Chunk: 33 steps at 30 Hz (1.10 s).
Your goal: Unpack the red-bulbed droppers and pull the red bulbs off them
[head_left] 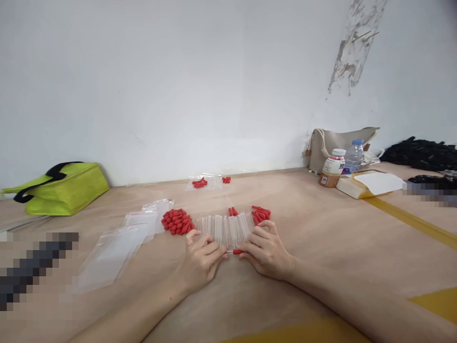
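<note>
My left hand is closed, pinching a thin clear glass dropper tube whose end shows between my hands. Closed fingers of my right hand grip a red rubber bulb at the tube's right end. How far the tube sits in the bulb cannot be made out. Just beyond my hands lies a row of clear glass dropper tubes. A heap of red rubber bulbs is left of the row, and a smaller group of red bulbs is at its right end. Two red-ended droppers lie behind it.
Clear zip bags overlap on the left. Toward the wall lies a clear bag with red bulbs and tubes. A lime-green bag stands far left. At the right are a drink bottle, a water bottle and a beige bag.
</note>
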Motion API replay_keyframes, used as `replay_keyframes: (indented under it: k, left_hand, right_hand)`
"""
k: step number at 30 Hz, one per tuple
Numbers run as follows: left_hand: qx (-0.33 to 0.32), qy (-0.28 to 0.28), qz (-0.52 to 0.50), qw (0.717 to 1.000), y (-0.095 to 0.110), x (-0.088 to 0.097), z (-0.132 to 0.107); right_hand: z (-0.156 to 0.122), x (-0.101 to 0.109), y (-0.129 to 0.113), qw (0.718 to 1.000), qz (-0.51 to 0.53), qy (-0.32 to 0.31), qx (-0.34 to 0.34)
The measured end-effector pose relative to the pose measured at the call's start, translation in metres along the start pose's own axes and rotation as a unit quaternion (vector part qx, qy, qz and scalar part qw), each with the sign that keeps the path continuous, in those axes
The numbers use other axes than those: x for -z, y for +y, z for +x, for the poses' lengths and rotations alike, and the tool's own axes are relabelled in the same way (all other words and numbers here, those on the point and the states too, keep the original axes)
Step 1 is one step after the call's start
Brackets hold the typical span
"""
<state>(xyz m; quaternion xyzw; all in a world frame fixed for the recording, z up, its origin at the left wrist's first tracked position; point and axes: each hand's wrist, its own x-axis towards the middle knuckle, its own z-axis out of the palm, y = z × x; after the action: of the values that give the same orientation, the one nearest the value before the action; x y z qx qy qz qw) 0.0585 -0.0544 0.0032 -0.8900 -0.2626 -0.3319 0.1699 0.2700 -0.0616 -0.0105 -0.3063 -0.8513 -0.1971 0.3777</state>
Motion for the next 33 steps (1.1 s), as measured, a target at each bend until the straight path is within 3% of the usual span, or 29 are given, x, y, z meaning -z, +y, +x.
replay_keyframes:
  k: [6,11,14,18,22,26,33]
  left_hand:
    - [0.018,-0.031,-0.006,0.999,-0.008,0.006,-0.007]
    - [0.12,-0.01,-0.044,0.992,-0.031,0.003,-0.012]
    - [0.186,-0.022,-0.039,0.981,-0.042,-0.002,-0.006]
    - [0.213,-0.021,-0.037,0.976,-0.052,-0.01,0.003]
    - [0.241,0.011,-0.06,0.969,-0.057,-0.016,0.006]
    - [0.232,0.036,-0.086,0.968,-0.057,-0.019,0.008]
    - [0.193,0.028,-0.09,0.977,-0.051,-0.019,0.009]
  right_hand:
    - [-0.002,0.011,0.001,1.0,0.003,0.003,-0.007]
    - [-0.007,0.015,0.02,0.989,0.079,0.07,-0.102]
    - [-0.004,0.015,0.032,0.969,0.162,0.1,-0.156]
    - [-0.002,0.013,0.055,0.94,0.189,0.119,-0.257]
    - [-0.012,0.004,0.086,0.887,0.191,0.157,-0.391]
    - [-0.02,-0.002,0.104,0.853,0.201,0.177,-0.447]
    - [-0.023,-0.008,0.105,0.86,0.22,0.116,-0.446]
